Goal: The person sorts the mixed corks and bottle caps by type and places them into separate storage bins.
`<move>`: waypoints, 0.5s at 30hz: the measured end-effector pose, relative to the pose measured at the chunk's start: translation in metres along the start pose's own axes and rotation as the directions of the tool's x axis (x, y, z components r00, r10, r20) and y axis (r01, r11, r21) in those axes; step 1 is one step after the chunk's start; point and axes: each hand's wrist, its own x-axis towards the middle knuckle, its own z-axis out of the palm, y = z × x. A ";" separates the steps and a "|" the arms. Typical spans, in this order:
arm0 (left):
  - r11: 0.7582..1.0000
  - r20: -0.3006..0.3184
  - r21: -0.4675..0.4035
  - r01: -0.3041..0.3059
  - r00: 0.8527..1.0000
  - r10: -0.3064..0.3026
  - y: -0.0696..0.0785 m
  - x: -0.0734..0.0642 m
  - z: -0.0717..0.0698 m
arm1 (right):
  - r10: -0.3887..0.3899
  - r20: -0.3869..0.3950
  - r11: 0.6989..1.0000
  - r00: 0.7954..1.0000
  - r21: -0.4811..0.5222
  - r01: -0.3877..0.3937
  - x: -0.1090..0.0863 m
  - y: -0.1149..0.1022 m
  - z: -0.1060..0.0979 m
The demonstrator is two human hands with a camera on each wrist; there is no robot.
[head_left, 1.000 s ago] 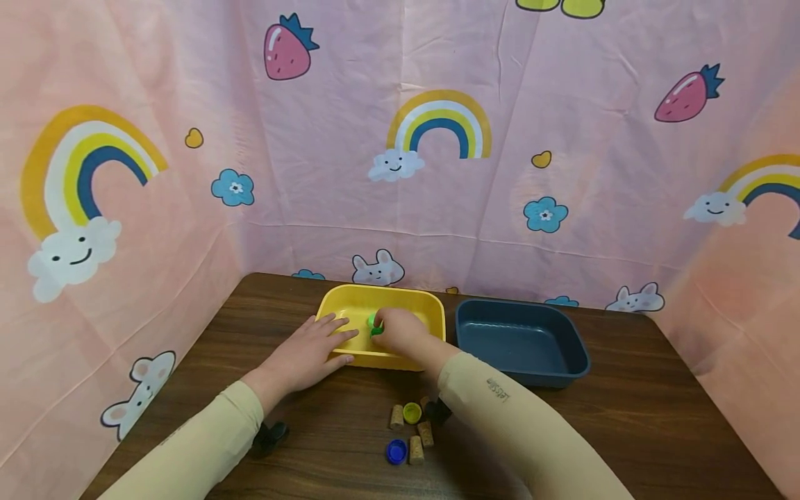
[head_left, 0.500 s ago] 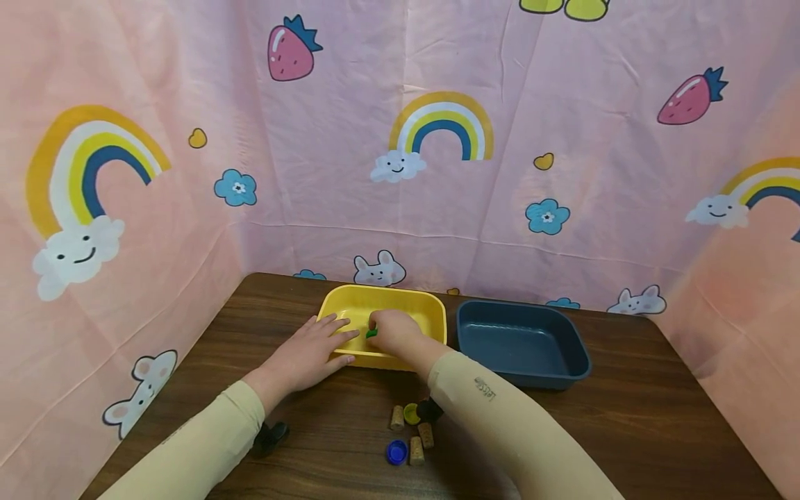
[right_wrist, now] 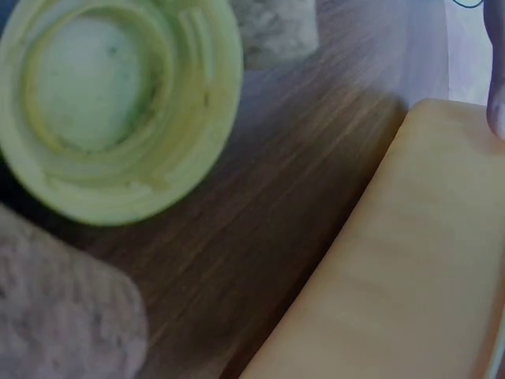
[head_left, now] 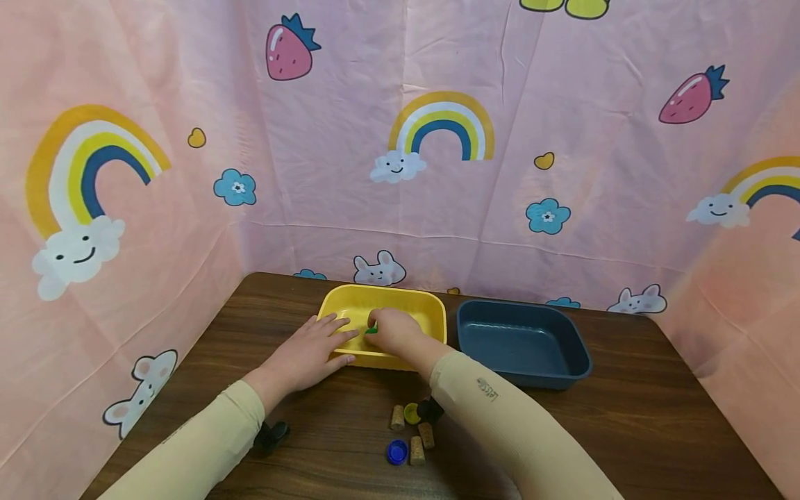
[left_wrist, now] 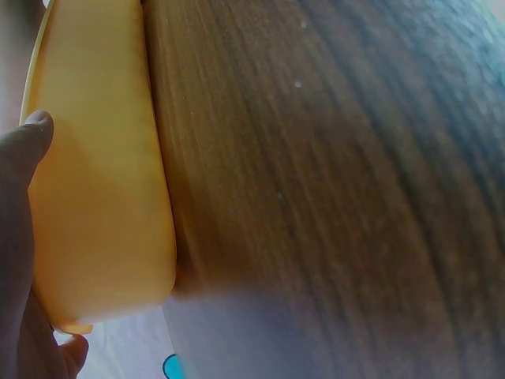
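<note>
My left hand (head_left: 307,352) rests on the front left rim of a yellow bin (head_left: 431,305), its fingers spread and reaching inside. In the left wrist view, the thumb (left_wrist: 33,136) lies against the bin's outer wall. My right hand (head_left: 395,330) is down inside the bin with curled fingers, pinching a small green cap (head_left: 371,330). Most of that cap is hidden by the hand. The right wrist view shows only a yellow bottle cap (right_wrist: 118,110), corks (right_wrist: 63,308) and the bin's outside, not the right fingers' grip.
A dark blue bin (head_left: 521,340) stands right of the yellow one. Nearer on the wooden table (head_left: 331,444) lie several corks (head_left: 417,450), a blue bottle cap (head_left: 396,452) and the yellow cap, close to the right forearm. Patterned cloth (head_left: 437,208) hangs behind.
The right hand has shifted slightly left within the yellow bin, covering a light green piece seen earlier beside the darker green one. The left hand has stayed on the rim.
</note>
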 end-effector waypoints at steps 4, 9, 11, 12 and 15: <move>1.000 -0.002 -0.008 0.003 1.000 -0.003 0.000 0.000 0.001 | 0.028 -0.039 0.997 0.999 0.069 -0.025 -0.005 0.003 -0.001; 1.000 -0.012 -0.014 -0.002 1.000 0.002 -0.001 0.000 0.002 | 0.070 -0.144 0.976 0.987 0.215 -0.038 -0.018 0.008 -0.003; 1.000 -0.014 -0.009 -0.005 1.000 0.005 -0.001 0.000 0.002 | 0.084 -0.192 0.960 0.978 0.280 -0.027 -0.025 0.011 -0.006; 1.000 -0.014 -0.008 -0.003 1.000 0.003 -0.001 0.000 0.002 | 0.089 -0.211 0.948 0.974 0.317 -0.018 -0.028 0.012 -0.007; 1.000 -0.013 -0.014 0.004 1.000 -0.004 -0.002 0.001 0.003 | 0.091 -0.263 0.910 0.960 0.414 0.028 -0.041 0.016 -0.011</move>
